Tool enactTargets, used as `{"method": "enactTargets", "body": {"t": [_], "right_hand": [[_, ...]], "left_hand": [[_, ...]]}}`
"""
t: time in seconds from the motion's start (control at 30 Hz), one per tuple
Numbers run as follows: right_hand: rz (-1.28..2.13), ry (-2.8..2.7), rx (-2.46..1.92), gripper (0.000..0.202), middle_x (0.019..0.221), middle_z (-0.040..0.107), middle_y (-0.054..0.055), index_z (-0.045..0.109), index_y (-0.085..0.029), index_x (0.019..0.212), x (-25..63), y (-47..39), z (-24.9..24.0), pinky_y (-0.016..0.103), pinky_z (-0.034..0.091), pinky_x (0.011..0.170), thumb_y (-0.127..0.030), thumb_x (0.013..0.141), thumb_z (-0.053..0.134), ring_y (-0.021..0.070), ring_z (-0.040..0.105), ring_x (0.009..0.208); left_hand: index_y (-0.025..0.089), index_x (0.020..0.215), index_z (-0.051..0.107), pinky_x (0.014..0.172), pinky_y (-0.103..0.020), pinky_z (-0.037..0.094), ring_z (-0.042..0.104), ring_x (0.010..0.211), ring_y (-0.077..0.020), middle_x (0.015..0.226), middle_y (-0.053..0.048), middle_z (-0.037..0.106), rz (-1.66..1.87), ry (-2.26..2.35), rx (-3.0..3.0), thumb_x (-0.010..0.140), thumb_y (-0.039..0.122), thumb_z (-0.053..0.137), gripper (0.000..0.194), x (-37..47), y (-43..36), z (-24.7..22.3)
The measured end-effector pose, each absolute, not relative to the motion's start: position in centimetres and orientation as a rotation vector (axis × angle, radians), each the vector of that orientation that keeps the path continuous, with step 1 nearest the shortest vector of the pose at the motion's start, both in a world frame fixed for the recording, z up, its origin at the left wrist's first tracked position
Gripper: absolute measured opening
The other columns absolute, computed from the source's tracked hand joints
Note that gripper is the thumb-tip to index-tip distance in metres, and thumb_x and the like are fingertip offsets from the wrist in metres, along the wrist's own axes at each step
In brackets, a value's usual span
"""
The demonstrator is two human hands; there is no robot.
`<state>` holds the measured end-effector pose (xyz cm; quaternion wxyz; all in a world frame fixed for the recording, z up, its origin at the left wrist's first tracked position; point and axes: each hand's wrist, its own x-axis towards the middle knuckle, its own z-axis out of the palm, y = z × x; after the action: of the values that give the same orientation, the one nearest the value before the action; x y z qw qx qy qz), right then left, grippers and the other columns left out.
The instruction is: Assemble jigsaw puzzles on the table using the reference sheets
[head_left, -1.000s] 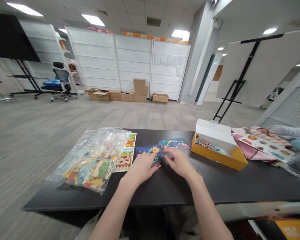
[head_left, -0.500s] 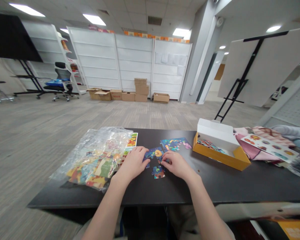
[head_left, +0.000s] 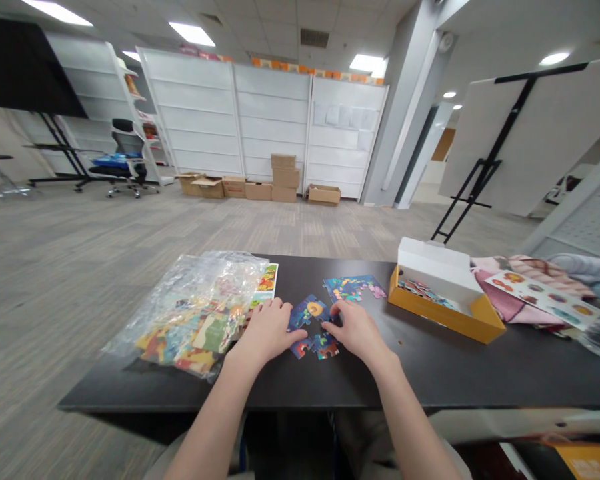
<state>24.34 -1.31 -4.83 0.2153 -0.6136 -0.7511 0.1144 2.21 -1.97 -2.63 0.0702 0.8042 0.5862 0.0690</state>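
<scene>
On the black table (head_left: 420, 380), a clear plastic bag (head_left: 190, 275) overlaps a printed card (head_left: 269, 277). The left hand (head_left: 264, 328), thumb apart from its loosely grouped fingers, covers the left edge of a partial jigsaw (head_left: 309, 309). The right hand (head_left: 356, 328) curls thumb and forefinger at its right; whether they pinch a piece cannot be told. A second jigsaw section (head_left: 347, 287) lies behind, near an open yellow box (head_left: 443, 318).

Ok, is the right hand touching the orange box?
Apart: the head view shows a strip of dark tabletop between the right hand and the orange box.
</scene>
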Motion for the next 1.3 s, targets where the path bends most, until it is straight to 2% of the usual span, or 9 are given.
{"method": "enactTargets", "body": {"t": [0.2,0.37,0.53,0.63,0.73,0.87,1.0,1.17,1.3], "right_hand": [[0.376,-2.026,-1.58,0.029,0.097,0.067,0.002,0.06,-0.022,0.099,24.8,-0.5,-6.3,0.03,0.044,0.074,-0.023,0.076,0.078,0.0182,0.061,0.082],[0.471,-1.96,-1.503,0.042,0.09,0.06,0.0,0.06,-0.021,0.109,24.7,-0.3,-6.3,0.029,0.045,0.07,-0.017,0.071,0.078,0.0164,0.057,0.076],[0.578,-1.97,-1.416,0.024,0.084,0.06,0.0,0.063,-0.021,0.098,24.6,-0.5,-5.6,0.03,0.047,0.071,-0.013,0.076,0.069,0.0175,0.057,0.076],[0.601,-2.0,-1.325,0.01,0.089,0.064,0.002,0.063,-0.021,0.09,24.6,-0.6,-5.4,0.031,0.048,0.075,-0.015,0.082,0.064,0.0178,0.059,0.08],[0.629,-2.007,-1.288,0.005,0.09,0.067,0.003,0.063,-0.021,0.089,24.7,-0.7,-5.3,0.032,0.048,0.075,-0.018,0.085,0.061,0.0184,0.061,0.08],[0.639,-1.922,-1.34,0.008,0.083,0.068,0.002,0.063,-0.021,0.091,24.9,-0.6,-5.3,0.032,0.049,0.071,-0.027,0.088,0.058,0.0193,0.062,0.075],[0.676,-1.827,-1.363,0.01,0.072,0.065,-0.001,0.06,-0.022,0.089,25.0,-0.3,-5.7,0.031,0.05,0.067,-0.032,0.087,0.059,0.0183,0.062,0.066],[0.711,-1.794,-1.352,0.011,0.074,0.068,0.0,0.06,-0.023,0.089,24.7,-0.2,-6.1,0.032,0.053,0.068,-0.033,0.084,0.061,0.0192,0.066,0.069],[0.746,-1.751,-1.34,0.01,0.077,0.069,0.002,0.06,-0.022,0.088,24.5,-0.1,-6.2,0.034,0.055,0.071,-0.032,0.084,0.06,0.02,0.069,0.072]], "left_hand": [[0.012,0.111,0.069,0.097,-0.051,0.047,0.061,0.115,-0.0411,0.112,-0.02,0.067,0.24,1.8,2.422,0.089,0.052,0.064,0.045,2.8,-2.0,-2.5],[0.015,0.11,0.068,0.094,-0.046,0.049,0.063,0.112,-0.0381,0.11,-0.018,0.068,0.263,1.806,2.417,0.088,0.05,0.065,0.041,2.8,-1.9,-2.6],[0.014,0.122,0.064,0.097,-0.046,0.048,0.063,0.116,-0.037,0.118,-0.019,0.068,0.385,1.752,2.353,0.093,0.05,0.059,0.047,2.9,-1.4,-3.3],[0.01,0.14,0.051,0.103,-0.044,0.046,0.061,0.123,-0.0341,0.131,-0.021,0.065,0.532,1.646,2.281,0.097,0.04,0.053,0.052,3.2,-1.0,-3.7],[0.01,0.147,0.042,0.105,-0.043,0.045,0.061,0.124,-0.0321,0.136,-0.021,0.063,0.561,1.602,2.228,0.096,0.032,0.054,0.057,3.4,-0.8,-3.9],[0.011,0.146,0.044,0.107,-0.044,0.044,0.059,0.126,-0.0333,0.134,-0.019,0.064,0.5,1.583,2.305,0.09,0.03,0.064,0.062,3.7,-0.7,-4.1],[0.012,0.141,0.05,0.106,-0.045,0.045,0.059,0.123,-0.0322,0.131,-0.018,0.063,0.483,1.537,2.342,0.086,0.026,0.067,0.059,3.9,-0.7,-4.2],[0.018,0.139,0.051,0.107,-0.041,0.047,0.062,0.12,-0.0281,0.132,-0.013,0.057,0.608,1.448,2.266,0.08,0.016,0.069,0.062,3.9,-0.7,-4.3],[0.021,0.129,0.059,0.107,-0.04,0.048,0.063,0.119,-0.0261,0.129,-0.01,0.06,0.762,1.349,2.226,0.079,0.008,0.063,0.052,4.0,-0.5,-4.2]]}}
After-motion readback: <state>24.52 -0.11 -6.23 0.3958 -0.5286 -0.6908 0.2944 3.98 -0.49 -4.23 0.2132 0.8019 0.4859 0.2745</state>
